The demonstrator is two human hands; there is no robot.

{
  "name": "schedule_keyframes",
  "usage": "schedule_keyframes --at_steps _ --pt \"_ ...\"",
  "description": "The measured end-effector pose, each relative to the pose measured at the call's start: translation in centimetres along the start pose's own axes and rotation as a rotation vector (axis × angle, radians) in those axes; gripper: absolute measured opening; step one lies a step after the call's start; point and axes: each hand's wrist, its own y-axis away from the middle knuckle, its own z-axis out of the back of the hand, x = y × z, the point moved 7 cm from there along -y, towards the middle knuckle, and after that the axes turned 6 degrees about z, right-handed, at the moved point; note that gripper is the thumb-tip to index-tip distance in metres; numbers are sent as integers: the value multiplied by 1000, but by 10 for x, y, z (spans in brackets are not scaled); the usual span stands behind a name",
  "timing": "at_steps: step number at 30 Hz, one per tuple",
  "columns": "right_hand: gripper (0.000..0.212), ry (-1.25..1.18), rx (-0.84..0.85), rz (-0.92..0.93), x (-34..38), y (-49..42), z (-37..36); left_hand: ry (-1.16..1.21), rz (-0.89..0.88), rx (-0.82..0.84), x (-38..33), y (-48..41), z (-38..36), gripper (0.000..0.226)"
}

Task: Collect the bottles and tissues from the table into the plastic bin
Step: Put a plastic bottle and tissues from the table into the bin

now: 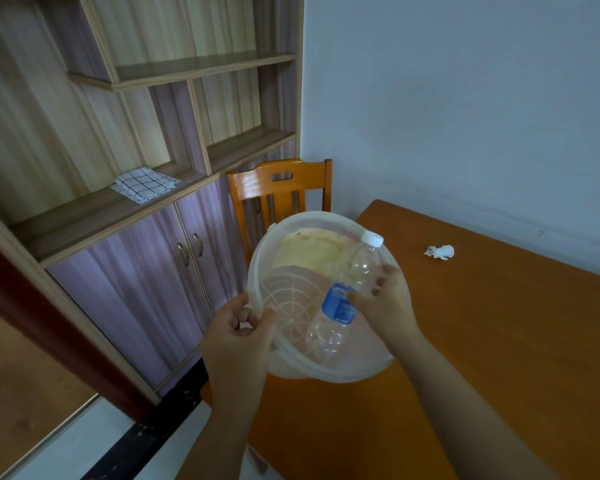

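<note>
Two bare forearms rise from the bottom edge, cut off below the elbows. At the near left, the left hand (238, 336) is pinched on the rim of a translucent plastic bin (293, 268), thumb on the inside of the wall, fingers outside. The bin is tilted toward the viewer over the near left corner of the orange wooden table (482, 341); whether it touches the tabletop cannot be told. At right, the right hand (387, 303) is closed around an empty clear water bottle (340, 301) with a blue label and white cap, held slanted across the bin's mouth, its base low inside. Something pale yellow shows through the far wall, too blurred to identify. A crumpled white tissue (440, 252) lies far right on the table near the wall. Behind the bin, a wooden chair (280, 183) is partly hidden. A checked cloth (145, 183) rests on the cabinet shelf (94, 216) at left.
</note>
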Motion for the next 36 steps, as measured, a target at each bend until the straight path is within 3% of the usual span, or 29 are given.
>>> schedule_keyframes --at_steps 10,19,24,31,36 --pt "66 304 37 297 27 29 26 -1 64 26 4 0 -5 25" --pt "50 492 -76 394 38 62 60 22 51 54 2 9 -3 23" --pt "46 623 -181 342 23 90 87 -5 27 147 6 16 -14 30" --pt "44 759 -282 223 -4 137 137 -61 2 286 12 48 -49 15" --pt "45 800 -373 132 -25 177 185 -62 -3 377 10 90 -80 22"
